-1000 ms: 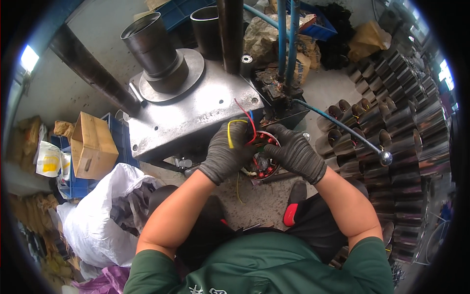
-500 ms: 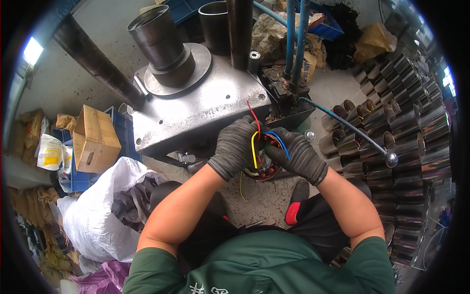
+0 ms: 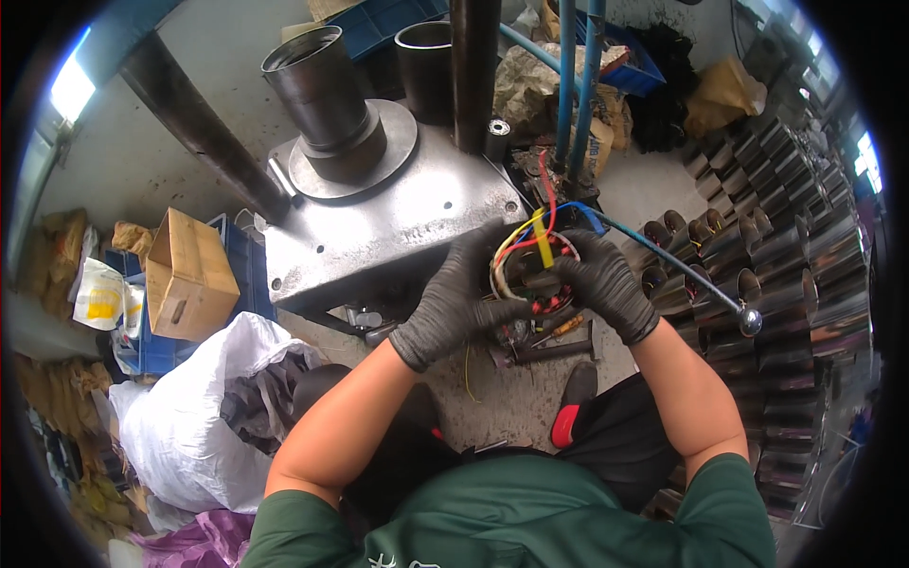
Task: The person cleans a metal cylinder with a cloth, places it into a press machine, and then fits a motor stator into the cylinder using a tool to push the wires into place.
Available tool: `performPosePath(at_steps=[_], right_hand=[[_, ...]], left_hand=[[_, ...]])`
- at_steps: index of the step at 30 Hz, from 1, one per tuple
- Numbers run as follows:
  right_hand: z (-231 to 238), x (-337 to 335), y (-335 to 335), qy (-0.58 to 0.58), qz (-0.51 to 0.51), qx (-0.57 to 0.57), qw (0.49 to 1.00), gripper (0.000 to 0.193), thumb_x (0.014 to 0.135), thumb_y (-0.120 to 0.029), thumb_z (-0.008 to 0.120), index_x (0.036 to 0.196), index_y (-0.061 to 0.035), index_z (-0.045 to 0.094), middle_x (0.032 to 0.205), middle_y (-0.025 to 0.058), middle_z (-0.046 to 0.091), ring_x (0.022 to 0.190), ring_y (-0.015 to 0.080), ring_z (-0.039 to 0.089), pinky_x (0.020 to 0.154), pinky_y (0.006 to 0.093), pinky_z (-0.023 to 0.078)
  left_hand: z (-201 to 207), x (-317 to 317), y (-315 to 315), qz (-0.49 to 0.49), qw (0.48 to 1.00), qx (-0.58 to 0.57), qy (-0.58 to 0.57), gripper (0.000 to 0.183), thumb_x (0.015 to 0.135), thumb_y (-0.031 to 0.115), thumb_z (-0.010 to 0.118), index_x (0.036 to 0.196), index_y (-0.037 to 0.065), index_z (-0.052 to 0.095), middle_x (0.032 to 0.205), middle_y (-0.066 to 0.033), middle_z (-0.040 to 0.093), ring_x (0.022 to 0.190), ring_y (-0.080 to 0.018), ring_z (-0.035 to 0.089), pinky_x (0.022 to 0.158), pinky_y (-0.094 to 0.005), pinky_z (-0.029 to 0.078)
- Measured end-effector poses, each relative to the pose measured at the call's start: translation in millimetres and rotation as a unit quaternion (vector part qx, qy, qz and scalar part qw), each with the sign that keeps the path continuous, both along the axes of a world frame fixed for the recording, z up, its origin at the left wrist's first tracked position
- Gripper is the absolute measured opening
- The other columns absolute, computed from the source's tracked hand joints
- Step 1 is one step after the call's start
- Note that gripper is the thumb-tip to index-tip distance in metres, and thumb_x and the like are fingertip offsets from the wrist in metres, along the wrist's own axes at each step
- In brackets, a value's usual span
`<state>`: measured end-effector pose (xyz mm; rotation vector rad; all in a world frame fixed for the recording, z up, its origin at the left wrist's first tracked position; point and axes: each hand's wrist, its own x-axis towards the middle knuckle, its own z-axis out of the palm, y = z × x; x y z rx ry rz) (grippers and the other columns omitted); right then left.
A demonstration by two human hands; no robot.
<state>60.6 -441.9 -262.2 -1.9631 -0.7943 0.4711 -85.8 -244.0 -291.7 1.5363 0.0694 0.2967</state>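
A wire-wound ring (image 3: 500, 274) is held near the right corner of the machine bed (image 3: 388, 225), grasped from opposite sides by the left hand (image 3: 454, 301) and the right hand (image 3: 611, 286). Coloured leads (image 3: 547, 182) are splayed from it. Positioning seems under way; for the next move, loose leads should be kept clear. Metal cylinders (image 3: 783, 292) are ranked at right.

I can spot white characters (image 3: 383, 560), partly cut off, on the green shirt (image 3: 530, 506), and small dark lettering (image 3: 594, 148) on a brown sack (image 3: 603, 134).
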Motion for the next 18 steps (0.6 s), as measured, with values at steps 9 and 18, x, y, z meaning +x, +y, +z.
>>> performPosePath(at_steps=[9, 18], right_hand=[[30.5, 2.0, 44.2, 0.153, 0.063, 0.049, 0.985, 0.052, 0.094, -0.04, 0.073, 0.127, -0.0001, 0.067, 0.092, 0.0047, 0.073, 0.07, 0.0178, 0.068, 0.065, 0.0371, 0.057], [-31.4, 90.0, 77.3, -0.2, -0.02, -0.184, 0.962, 0.057, 0.097, -0.034, 0.064, 0.145, -0.0046, 0.054, 0.128, 0.0285, 0.067, 0.115, 0.0413, 0.068, 0.099, 0.0531, 0.054]], left_hand=[[8.2, -8.0, 17.4, 0.015, 0.994, 0.075, -0.078, 0.081, 0.072, 0.01, 0.093, 0.141, 0.009, 0.051, 0.155, -0.0253, 0.04, 0.13, -0.0345, 0.06, 0.105, -0.0383, 0.054], [19.6, -20.4, 39.1, 0.119, 0.98, -0.153, 0.032, 0.061, 0.079, 0.007, 0.085, 0.131, 0.003, 0.053, 0.134, -0.0123, 0.063, 0.118, -0.0241, 0.066, 0.09, -0.0386, 0.064]])
